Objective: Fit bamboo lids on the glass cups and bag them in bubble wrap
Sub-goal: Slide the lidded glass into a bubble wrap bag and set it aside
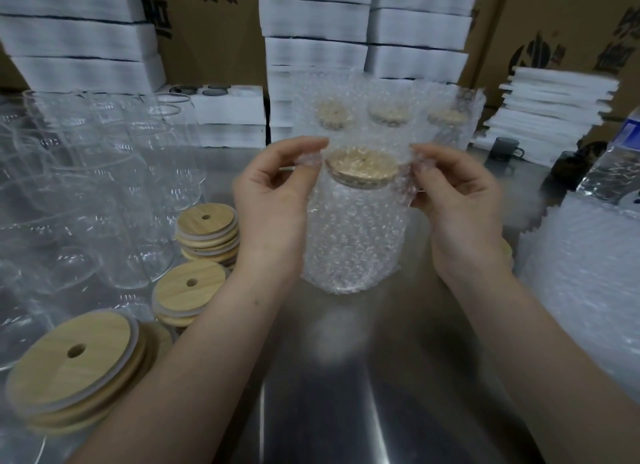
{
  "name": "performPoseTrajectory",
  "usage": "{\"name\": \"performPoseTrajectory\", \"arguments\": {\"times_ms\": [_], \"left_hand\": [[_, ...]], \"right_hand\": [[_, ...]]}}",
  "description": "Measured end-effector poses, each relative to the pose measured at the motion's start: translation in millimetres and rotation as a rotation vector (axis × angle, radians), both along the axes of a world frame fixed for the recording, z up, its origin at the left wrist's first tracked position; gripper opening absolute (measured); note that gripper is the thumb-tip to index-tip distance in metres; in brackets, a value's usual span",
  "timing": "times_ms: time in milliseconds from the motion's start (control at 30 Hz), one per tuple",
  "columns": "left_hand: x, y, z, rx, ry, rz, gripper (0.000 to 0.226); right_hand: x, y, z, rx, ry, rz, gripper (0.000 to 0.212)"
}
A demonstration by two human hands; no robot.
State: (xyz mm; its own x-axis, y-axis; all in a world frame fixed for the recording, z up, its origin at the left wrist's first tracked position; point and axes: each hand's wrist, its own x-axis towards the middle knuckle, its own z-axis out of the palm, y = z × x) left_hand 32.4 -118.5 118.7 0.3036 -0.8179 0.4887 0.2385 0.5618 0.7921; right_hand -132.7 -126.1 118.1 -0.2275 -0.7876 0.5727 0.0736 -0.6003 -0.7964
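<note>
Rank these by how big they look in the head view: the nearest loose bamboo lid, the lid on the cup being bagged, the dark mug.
1. Nearest loose bamboo lid, though nearness inflates it.
2. Lid on the bagged cup.
3. Dark mug, farthest away.

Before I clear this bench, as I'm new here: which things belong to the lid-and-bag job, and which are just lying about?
Job: bubble-wrap bag, pinched near its top by left hand and right hand; lidded glass cup inside it; loose bamboo lids; bare glass cups; bagged cups behind; bubble-wrap stack at right.
Lying about: dark mug; plastic water bottle; cardboard boxes; white foam stacks.
</note>
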Motion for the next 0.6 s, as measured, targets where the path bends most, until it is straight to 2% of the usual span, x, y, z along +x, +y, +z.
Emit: {"name": "performPoseTrajectory", "arguments": {"times_ms": [133, 233, 400, 567, 600], "left_hand": [[1, -2, -5, 0.067, 0.127, -0.051, 0.042], [-1, -2, -12, 0.096, 0.179, -0.101, 0.045], [-3, 2, -20, 0.136, 0.182, -0.131, 0.024], [-7, 6, -27, 0.108, 0.164, -0.114, 0.030], [-9, 8, -28, 0.099, 0.152, -0.104, 0.032]], "right_hand": [[1, 0, -2, 0.074, -0.079, 0.087, 0.026], [3, -1, -5, 0.077, -0.069, 0.048, 0.030], [9, 0, -11, 0.022, 0.137, -0.148, 0.031], [15, 11, -9, 0.063, 0.385, -0.253, 0.007], [18, 14, -7, 0.119, 0.433, -0.263, 0.027]]}}
